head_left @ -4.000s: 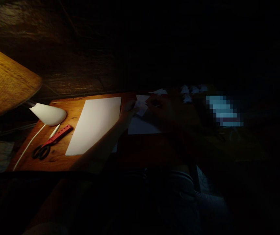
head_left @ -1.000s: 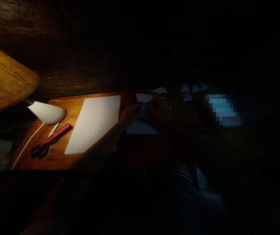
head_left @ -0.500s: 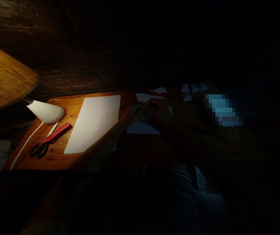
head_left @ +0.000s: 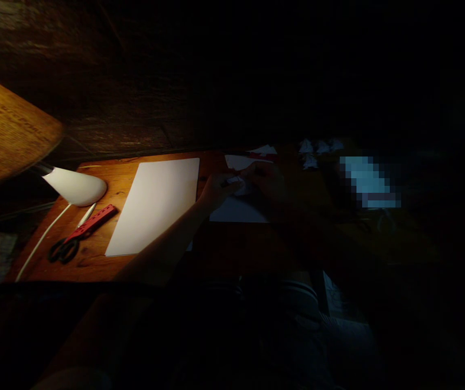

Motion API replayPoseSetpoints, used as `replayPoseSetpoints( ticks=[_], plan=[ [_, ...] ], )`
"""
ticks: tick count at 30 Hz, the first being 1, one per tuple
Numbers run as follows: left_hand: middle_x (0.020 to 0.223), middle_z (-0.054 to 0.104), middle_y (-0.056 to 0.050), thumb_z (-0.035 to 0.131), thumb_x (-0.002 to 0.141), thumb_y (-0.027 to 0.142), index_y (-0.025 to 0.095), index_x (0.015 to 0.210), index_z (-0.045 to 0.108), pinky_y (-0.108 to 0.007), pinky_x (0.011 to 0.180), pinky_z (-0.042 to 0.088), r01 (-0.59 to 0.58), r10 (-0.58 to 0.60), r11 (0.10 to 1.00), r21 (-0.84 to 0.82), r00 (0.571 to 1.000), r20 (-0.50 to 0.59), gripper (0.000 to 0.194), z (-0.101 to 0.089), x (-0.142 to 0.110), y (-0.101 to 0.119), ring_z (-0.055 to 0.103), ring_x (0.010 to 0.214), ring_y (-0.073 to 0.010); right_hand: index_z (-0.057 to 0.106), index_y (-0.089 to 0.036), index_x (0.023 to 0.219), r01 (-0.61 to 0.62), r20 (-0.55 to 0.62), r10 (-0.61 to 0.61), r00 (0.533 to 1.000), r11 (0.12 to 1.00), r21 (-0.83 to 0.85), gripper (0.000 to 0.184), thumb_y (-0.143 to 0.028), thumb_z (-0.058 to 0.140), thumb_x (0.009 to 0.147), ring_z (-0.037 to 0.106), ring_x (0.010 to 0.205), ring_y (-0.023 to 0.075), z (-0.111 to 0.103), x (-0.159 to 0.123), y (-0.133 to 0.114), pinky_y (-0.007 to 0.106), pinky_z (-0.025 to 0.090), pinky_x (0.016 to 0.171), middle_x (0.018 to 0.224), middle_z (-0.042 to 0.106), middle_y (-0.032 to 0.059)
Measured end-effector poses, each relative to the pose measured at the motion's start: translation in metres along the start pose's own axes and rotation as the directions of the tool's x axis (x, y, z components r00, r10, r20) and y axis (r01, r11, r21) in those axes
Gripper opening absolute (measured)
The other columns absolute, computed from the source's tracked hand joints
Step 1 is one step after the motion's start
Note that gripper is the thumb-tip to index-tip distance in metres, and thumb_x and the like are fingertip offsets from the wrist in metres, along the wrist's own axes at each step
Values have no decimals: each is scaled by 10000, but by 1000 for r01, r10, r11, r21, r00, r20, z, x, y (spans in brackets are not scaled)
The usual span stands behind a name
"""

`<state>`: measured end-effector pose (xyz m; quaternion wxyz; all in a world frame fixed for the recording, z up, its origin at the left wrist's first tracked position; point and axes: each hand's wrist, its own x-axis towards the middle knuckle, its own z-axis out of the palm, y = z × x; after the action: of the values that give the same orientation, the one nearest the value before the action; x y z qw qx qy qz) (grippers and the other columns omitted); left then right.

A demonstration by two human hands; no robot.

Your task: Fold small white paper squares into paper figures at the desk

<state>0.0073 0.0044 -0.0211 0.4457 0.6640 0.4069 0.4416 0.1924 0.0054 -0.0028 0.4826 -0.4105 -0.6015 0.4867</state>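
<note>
In dim light my left hand (head_left: 215, 191) and my right hand (head_left: 265, 182) meet over a small piece of white paper (head_left: 240, 186), fingers closed on it. They work above a white sheet (head_left: 238, 212) lying on the wooden table (head_left: 110, 173). A larger blank white sheet (head_left: 155, 205) lies just left of my left forearm. My right hand is in deep shadow and its fingers are hard to make out.
At the table's left stand a white lamp (head_left: 76, 187) with its cord, a pen (head_left: 87, 215), a red ruler (head_left: 94, 221) and black-handled scissors (head_left: 64, 250). Small white folded paper pieces (head_left: 317, 149) lie at the back right. A woven hat brim (head_left: 5, 135) fills the far left.
Both hands have stayed together on the small paper, shifting only slightly as the fingers work it. Everything else on the table is where it was.
</note>
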Motion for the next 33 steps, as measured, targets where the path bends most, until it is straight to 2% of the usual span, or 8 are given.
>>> replayPoseSetpoints(
  ticks=[5, 11, 15, 20, 27, 30, 33],
  plan=[
    [667, 654, 13, 887, 740, 494, 162, 751, 750, -216, 535, 393, 5, -7, 999, -36, 999, -44, 360, 2, 0, 0, 544, 596, -93, 593, -209, 659, -5, 15, 5, 1000, 1000, -17, 368, -437, 813, 847, 536, 666, 134, 0, -1, -1, 286, 446, 625, 672, 589, -5],
    [661, 668, 4, 875, 747, 526, 147, 835, 779, -209, 518, 389, 46, -45, 996, -80, 999, 16, 401, -2, 1, -4, 559, 578, -93, 595, -214, 678, -20, 6, 20, 1000, 1000, 7, 324, -391, 800, 855, 530, 653, 135, -2, 1, 2, 287, 437, 612, 673, 600, -6],
    [703, 701, -3, 905, 710, 520, 151, 889, 791, -208, 564, 435, 63, -55, 986, -153, 997, 57, 426, -2, 1, -6, 592, 615, -97, 593, -218, 678, -8, -5, 8, 1000, 1000, 7, 346, -434, 818, 828, 541, 669, 138, -3, 3, 6, 287, 443, 623, 678, 604, -6],
    [642, 664, 12, 922, 679, 478, 149, 794, 767, -204, 532, 400, 82, -82, 988, -132, 997, 5, 382, -1, 2, -8, 549, 567, -83, 596, -227, 699, 7, 12, -7, 1000, 1000, 15, 374, -509, 811, 816, 528, 667, 139, -2, 2, 9, 292, 454, 630, 686, 599, -11],
    [557, 563, 36, 898, 693, 509, 182, 663, 676, -213, 464, 326, 106, -107, 986, -127, 994, -3, 397, -2, 0, -5, 467, 502, -77, 599, -236, 721, -15, 30, 13, 999, 997, 70, 287, -438, 780, 815, 550, 713, 158, 2, 3, 17, 312, 474, 673, 726, 610, -1],
    [565, 557, 45, 891, 682, 511, 171, 670, 677, -211, 468, 320, 103, -105, 984, -145, 994, -5, 402, -3, 1, -5, 463, 497, -69, 616, -232, 759, -29, 58, 20, 998, 988, 149, 280, -459, 775, 801, 558, 724, 150, 3, 3, 20, 297, 470, 678, 760, 627, -2],
    [590, 591, 39, 877, 663, 480, 168, 718, 700, -212, 472, 324, 123, -139, 976, -178, 987, -80, 363, -3, 2, -5, 478, 501, -71, 627, -230, 799, -14, 54, 4, 999, 980, 200, 292, -489, 761, 812, 559, 715, 141, 4, 3, 19, 287, 463, 667, 780, 640, -2]
  ],
)
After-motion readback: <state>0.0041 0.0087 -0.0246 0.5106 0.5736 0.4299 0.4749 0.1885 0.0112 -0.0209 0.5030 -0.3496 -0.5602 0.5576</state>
